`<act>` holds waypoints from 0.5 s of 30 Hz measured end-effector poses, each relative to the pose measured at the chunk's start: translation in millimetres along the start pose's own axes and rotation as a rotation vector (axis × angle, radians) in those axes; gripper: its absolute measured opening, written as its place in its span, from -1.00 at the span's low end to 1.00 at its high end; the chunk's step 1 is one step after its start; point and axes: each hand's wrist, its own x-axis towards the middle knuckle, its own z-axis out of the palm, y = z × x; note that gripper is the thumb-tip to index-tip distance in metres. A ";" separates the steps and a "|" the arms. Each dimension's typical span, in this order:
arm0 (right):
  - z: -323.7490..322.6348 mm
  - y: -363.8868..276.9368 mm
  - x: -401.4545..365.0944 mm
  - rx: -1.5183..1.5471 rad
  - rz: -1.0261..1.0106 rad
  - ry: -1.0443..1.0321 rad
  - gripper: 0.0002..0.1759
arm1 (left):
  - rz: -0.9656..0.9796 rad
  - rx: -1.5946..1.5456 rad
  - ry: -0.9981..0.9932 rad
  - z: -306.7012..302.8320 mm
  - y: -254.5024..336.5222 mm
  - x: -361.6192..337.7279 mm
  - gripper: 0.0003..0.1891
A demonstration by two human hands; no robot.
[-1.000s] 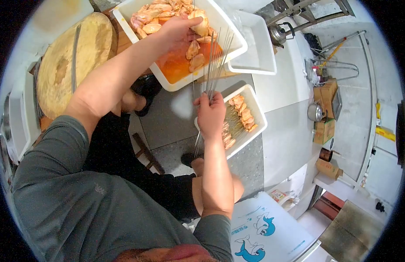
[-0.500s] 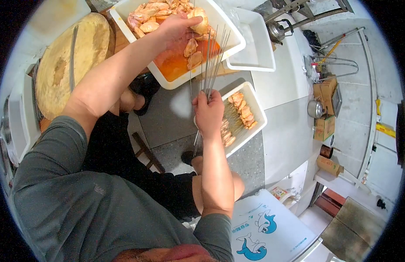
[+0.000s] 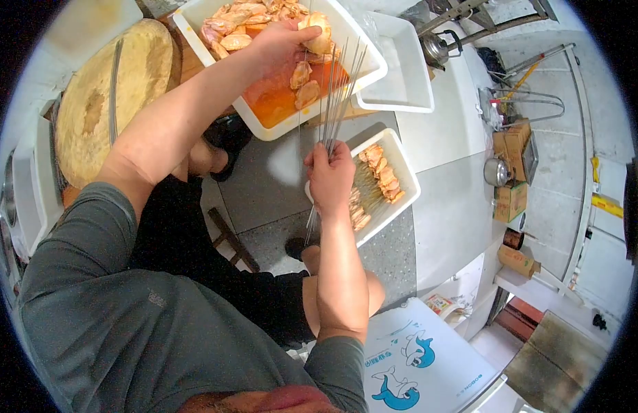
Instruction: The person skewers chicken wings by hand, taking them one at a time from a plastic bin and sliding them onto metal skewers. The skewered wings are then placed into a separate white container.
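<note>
My left hand [image 3: 281, 48] is over the large white tub [image 3: 262, 131], its thumb and fingers closed on a raw chicken piece [image 3: 317, 33]. Two more chicken pieces [image 3: 307, 95] lie in line just below that hand, over the orange liquid. Lower down, my right hand [image 3: 331, 177] is wrapped round a bundle of thin metal skewers [image 3: 336, 103], whose long ends fan upward in front of the tub. One separate skewer runs up beside the bundle towards my left hand. Close to my right hand sits a smaller white tray [image 3: 410, 186] with skewered chicken [image 3: 381, 173].
A pile of raw chicken [image 3: 247, 17] fills the tub's far end. Another white bin [image 3: 423, 89] stands right of it. On the left is a round wooden chopping block [image 3: 88, 103]. A white lid with dolphin pictures [image 3: 429, 344] lies at lower right. Kettles [image 3: 498, 172] and cartons stand along the wall.
The chicken piece in my left hand has shifted slightly right and tilted. My right hand and the skewers have moved a little to the right.
</note>
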 end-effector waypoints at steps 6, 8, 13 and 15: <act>1.8 0.1 1.4 0.031 -0.022 0.001 -0.88 | -0.015 -0.040 -0.054 -10.4 -13.4 13.6 -0.74; 2.0 -3.4 2.7 0.030 -0.007 0.010 -0.88 | -0.034 -0.042 -0.067 -12.2 -16.6 15.5 -0.75; 2.3 -12.3 1.0 0.001 0.040 0.027 -0.84 | -0.025 -0.060 -0.079 -8.4 -18.6 16.8 -0.78; 2.4 -11.5 0.8 0.005 0.037 0.020 -0.83 | -0.023 -0.010 -0.075 -7.0 -18.1 14.4 -0.77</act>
